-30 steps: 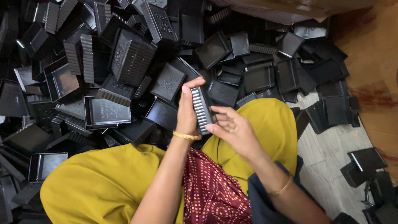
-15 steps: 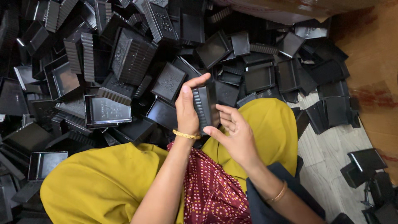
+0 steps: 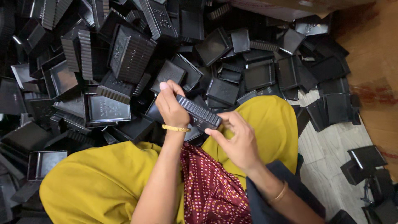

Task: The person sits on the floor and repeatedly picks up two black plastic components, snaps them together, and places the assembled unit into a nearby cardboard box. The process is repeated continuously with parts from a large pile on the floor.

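Note:
Both of my hands hold one black ribbed plastic tray (image 3: 200, 112) above my lap, turned on its side with the ribbed wall facing up. My left hand (image 3: 171, 107), with a gold bangle at the wrist, grips its left end. My right hand (image 3: 235, 140) pinches its right lower corner with thumb and fingers. Below them are my knees in yellow cloth (image 3: 265, 120) and a dark red dotted cloth (image 3: 211, 191).
A large heap of black plastic trays (image 3: 124, 54) fills the floor ahead and to the left, some stacked, some tipped. More trays (image 3: 331, 103) lie to the right on pale floorboards (image 3: 327, 153). A brown cardboard box (image 3: 373, 45) stands at the upper right.
The tray stood upright between my hands and has been turned to lie slanting, its right end lower. My right hand has moved down to its right corner.

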